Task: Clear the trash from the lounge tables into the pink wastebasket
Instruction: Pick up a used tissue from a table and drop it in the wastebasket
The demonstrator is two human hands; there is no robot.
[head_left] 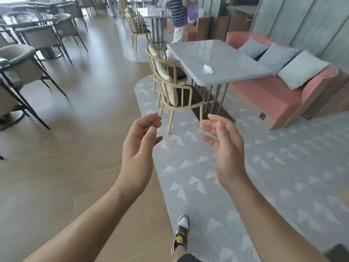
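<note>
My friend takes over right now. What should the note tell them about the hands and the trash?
Left hand: open, holds nothing.
Right hand: open, holds nothing. Both are raised above the patterned rug.
Trash: one crumpled white tissue lies on the grey table, toward its near end, beside the wooden chairs.
The pink wastebasket is not in view.
Done: nothing in hand; other tables too blurred to judge.
Left: walk to the table, pick up the tissue, find the wastebasket and drop it in.
</note>
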